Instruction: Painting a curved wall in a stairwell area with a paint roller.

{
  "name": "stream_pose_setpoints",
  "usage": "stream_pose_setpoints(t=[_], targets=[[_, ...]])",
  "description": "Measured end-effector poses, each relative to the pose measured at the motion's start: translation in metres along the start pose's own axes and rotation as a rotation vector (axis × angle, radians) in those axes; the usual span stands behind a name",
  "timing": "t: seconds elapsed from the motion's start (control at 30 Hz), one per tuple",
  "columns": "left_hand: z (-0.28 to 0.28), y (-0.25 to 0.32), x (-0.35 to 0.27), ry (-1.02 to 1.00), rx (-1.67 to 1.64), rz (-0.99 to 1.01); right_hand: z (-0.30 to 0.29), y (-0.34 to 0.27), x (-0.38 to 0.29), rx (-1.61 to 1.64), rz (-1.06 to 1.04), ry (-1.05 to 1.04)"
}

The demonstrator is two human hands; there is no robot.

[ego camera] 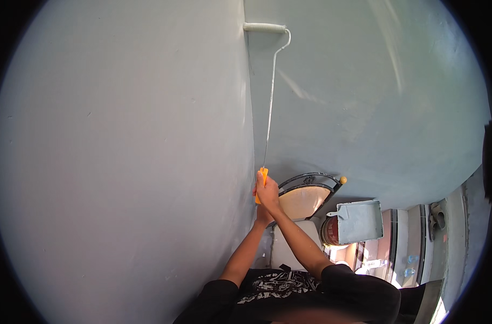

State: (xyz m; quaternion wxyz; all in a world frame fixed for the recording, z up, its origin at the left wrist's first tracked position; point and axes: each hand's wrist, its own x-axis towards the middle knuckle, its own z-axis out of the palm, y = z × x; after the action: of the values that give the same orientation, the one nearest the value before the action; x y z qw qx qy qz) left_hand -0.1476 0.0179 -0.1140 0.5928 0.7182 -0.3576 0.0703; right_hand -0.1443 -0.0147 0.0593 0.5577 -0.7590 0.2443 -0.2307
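Observation:
A paint roller (265, 27) with a white cover and a long wire frame lies against the grey-green wall (331, 101), its cover's left end at the corner with the pale grey wall (128, 141). Both of my hands grip its orange plastic handle. My right hand (269, 192) is wrapped round the handle in front. My left hand (262, 211) is close behind and below it, largely hidden by the right hand. The metal-framed chair (304, 200) with a pale backrest stands just right of my hands.
A paint tray (361, 222) with a small scraper or brush (340, 213) on it rests over a dark red bucket (330, 231). Tiled stairs (401, 243) run down at the right, with plastic bottles (375, 263) and a pair of clogs (437, 218) on them.

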Motion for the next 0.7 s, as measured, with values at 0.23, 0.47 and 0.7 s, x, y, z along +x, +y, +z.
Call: stream_pose_setpoints(t=[0.23,0.47,0.7], targets=[[0.002,-0.047,-0.017,-0.093,0.276,-0.046,0.028,0.018,-0.034,-0.072,-0.101,-0.032],[0.004,-0.003,-0.009,-0.223,0.489,-0.157,-0.005,-0.074,0.043,0.165,0.000,0.003],[-0.015,0.048,-0.006,0.044,-0.119,-0.187,-0.008,0.085,-0.033,-0.102,0.023,0.084]])
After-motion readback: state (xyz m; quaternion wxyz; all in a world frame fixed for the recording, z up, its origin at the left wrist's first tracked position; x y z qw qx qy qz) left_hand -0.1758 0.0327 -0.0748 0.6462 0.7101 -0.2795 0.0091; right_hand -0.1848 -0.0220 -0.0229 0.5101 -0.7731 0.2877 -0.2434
